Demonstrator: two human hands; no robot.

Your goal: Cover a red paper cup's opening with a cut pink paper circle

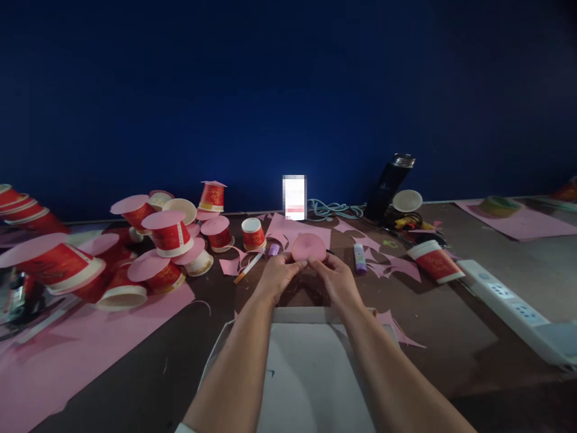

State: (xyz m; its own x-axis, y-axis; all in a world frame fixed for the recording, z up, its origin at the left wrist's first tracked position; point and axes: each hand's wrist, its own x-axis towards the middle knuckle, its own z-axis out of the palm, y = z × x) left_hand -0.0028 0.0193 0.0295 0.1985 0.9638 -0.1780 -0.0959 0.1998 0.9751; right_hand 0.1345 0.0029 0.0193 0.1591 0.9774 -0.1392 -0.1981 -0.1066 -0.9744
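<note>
A round pink paper disc is held between my two hands, above the table's middle. My left hand grips its lower left edge and my right hand its lower right edge, with both thumbs on the near side. The other fingers are partly hidden behind it, and I cannot tell whether a cup is under the disc. A purple glue stick lies right of my right hand. Its likely cap, a small purple piece, is left of the disc, near an orange-and-white cutter-like tool.
Several red paper cups topped with pink discs, such as this cup, crowd the left. An open box lid lies under my forearms. Pink scraps, a tipped cup, a black flask and a power strip are to the right.
</note>
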